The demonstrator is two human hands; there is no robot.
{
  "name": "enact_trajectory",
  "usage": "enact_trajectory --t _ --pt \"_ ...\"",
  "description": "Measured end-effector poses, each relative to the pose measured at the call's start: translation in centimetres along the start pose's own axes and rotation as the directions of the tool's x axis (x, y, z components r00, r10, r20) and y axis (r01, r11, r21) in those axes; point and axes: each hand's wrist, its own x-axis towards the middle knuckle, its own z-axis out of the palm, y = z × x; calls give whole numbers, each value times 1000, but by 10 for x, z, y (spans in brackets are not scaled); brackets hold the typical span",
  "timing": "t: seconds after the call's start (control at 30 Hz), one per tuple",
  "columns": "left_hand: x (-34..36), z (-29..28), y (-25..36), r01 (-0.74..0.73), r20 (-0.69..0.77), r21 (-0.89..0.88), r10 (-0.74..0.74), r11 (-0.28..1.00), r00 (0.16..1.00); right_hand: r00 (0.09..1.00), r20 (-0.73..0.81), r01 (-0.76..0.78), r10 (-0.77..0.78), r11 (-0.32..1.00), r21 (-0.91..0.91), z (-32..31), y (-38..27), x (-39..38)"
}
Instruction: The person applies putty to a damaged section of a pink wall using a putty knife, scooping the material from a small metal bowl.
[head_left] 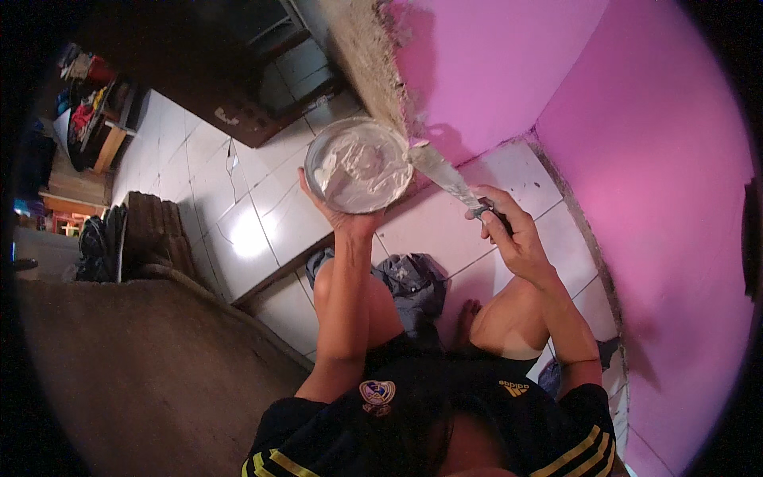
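My left hand (350,219) holds up a round, shallow container (316,184) from below, its fingers wrapped round the near side. A pale, creamy paste (362,159) is smeared inside it. In my right hand (509,230) is a putty knife (449,176), gripped by its dark handle. The blade points up and left, its tip beside the container's right rim and close to the rough wall edge; whether it touches either I cannot tell. Some of the paste coats the blade. Behind the tip, the bare, rough edge of the wall (373,67) meets pink paint.
A pink wall (652,183) rises on the right. White floor tiles (445,230) with a step edge lie below my hands. Dark cloth (413,282) lies between my legs. A brown board-like surface (143,358) fills the lower left. Dark furniture (183,63) stands at the upper left.
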Motion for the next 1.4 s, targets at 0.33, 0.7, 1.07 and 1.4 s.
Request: enact_trajectory --t 0.33,0.7,1.07,1.4 --pt "0 1 -7 35 11 -2 -35 999 999 950 183 299 -252 577 -760 -3 -4 2" --pt "-5 9 -6 292 -7 292 -303 911 953 915 392 246 100 630 -736 -51 -55 28" --pt "0 -2 -34 578 -6 268 -599 771 801 722 643 379 255 632 -676 -72 -78 69" --pt "4 -33 -80 778 -184 258 -762 573 621 589 708 331 391 682 -652 -62 -54 64"
